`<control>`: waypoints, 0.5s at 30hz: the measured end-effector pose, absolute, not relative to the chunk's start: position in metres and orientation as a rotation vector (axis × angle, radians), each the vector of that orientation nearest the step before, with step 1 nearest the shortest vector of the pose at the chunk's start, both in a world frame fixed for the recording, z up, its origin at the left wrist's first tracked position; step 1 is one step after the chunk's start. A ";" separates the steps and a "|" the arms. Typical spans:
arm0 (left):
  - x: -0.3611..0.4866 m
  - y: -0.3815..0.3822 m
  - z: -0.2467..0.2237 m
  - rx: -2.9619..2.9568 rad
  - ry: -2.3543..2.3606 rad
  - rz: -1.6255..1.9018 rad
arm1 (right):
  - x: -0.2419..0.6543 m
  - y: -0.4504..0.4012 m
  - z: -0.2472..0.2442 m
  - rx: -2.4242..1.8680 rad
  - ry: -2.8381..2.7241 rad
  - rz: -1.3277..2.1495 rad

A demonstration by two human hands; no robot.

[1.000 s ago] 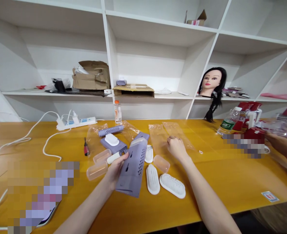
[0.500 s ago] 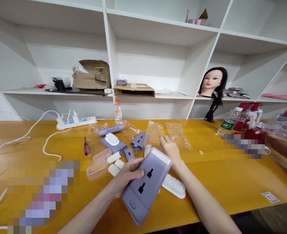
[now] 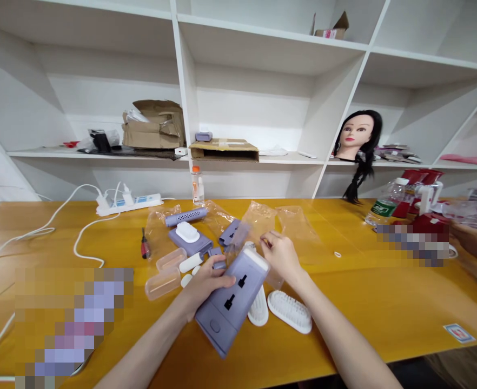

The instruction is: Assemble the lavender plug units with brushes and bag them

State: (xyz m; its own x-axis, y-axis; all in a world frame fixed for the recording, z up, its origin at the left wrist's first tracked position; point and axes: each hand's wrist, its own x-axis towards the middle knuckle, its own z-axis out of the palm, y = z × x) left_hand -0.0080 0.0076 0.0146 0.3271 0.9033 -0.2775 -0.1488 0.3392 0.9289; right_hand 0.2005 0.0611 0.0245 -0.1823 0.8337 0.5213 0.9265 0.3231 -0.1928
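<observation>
My left hand (image 3: pixel 208 283) grips a purple plastic housing (image 3: pixel 233 302) by its left side, tilted above the table. The housing has two black keyhole-like slots, an oval button shape and a white end. My right hand (image 3: pixel 282 256) is closed in a pinch just beyond that end, on what looks like a clear plastic bag (image 3: pixel 258 216). Below the housing lie a white bristled oval pad (image 3: pixel 290 312) and another white oval piece (image 3: pixel 258 309), partly covered. Behind my left hand are a small purple part (image 3: pixel 217 256), a white cylinder (image 3: pixel 190 262) and a slotted purple piece (image 3: pixel 229 232).
Further left lie clear oval cases (image 3: pixel 163 283), a purple block with a white top (image 3: pixel 190 237), a perforated purple tube (image 3: pixel 186 216) and a screwdriver (image 3: pixel 145 246). A power strip (image 3: pixel 131 204) trails white cables. At right stand a water bottle (image 3: pixel 386 202) and another person's arm (image 3: pixel 476 240).
The housing has moved left and slightly away from me in my left hand, uncovering a white oval piece. My right hand has come back a little, its fingers drawn into a pinch.
</observation>
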 end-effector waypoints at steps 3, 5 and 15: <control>-0.008 0.005 0.018 0.986 1.036 0.888 | 0.202 0.055 0.026 -1.392 -2.060 -0.341; -0.008 0.005 0.019 1.006 1.070 0.921 | 0.202 0.050 0.029 -1.279 -2.070 -0.425; -0.009 0.012 0.011 0.958 0.863 1.042 | 0.180 0.018 0.031 -0.725 -2.225 -0.480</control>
